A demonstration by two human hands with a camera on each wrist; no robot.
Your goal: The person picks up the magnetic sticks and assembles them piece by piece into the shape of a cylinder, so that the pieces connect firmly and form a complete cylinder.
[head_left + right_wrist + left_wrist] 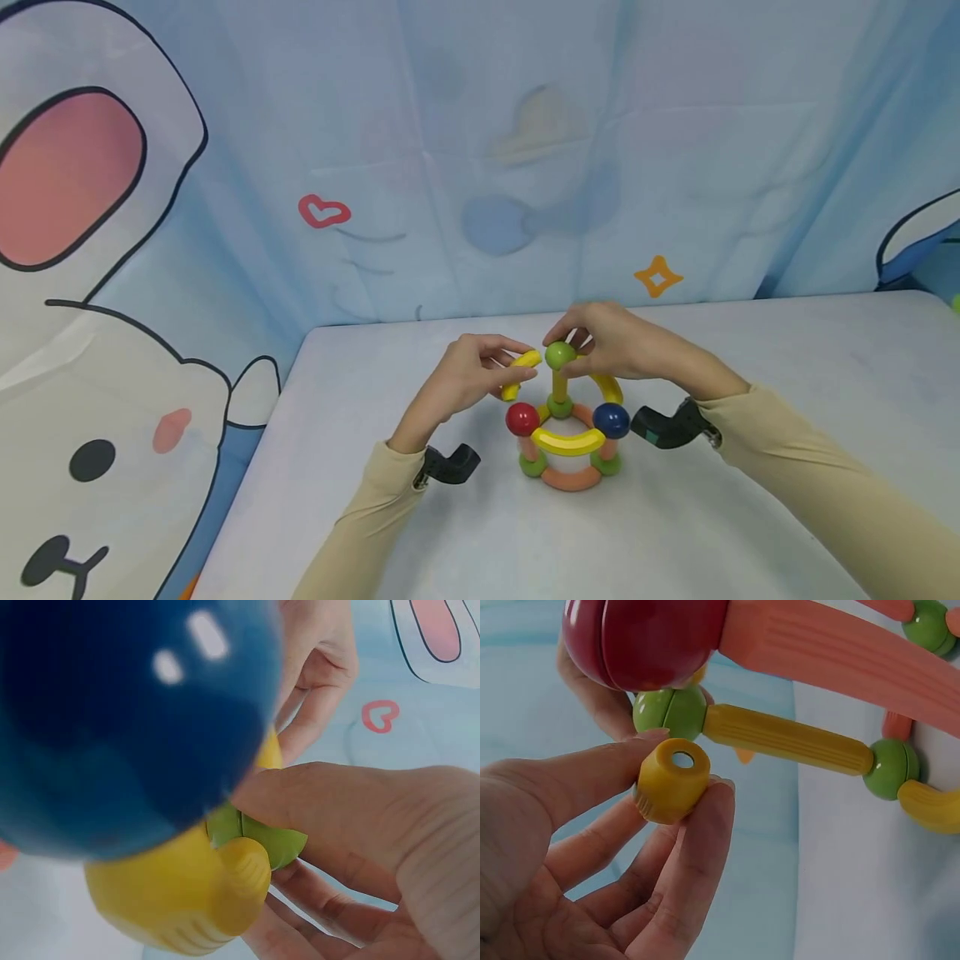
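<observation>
My left hand [463, 377] pinches a short curved yellow rod [527, 359] between thumb and fingers, left of the upper green ball. In the left wrist view that yellow rod [660, 796] points its end, with a round metal disc, at the camera. My right hand [624, 340] grips the upper green ball [559, 355] on top of an upright yellow rod [560, 386]. Below stands a ball-and-rod toy frame with a red ball [522, 419] and a blue ball [611, 421]. A curved yellow rod [568, 442] joins these two. Another curved yellow rod [609, 388] runs behind the blue ball.
Green balls [533, 464] and curved orange rods [572, 479] form the frame's base on the white tabletop [720, 517]. A blue patterned curtain [465, 100] hangs behind the table's far edge. Black wrist cameras [452, 464] sit on both sleeves, the right one close beside the blue ball.
</observation>
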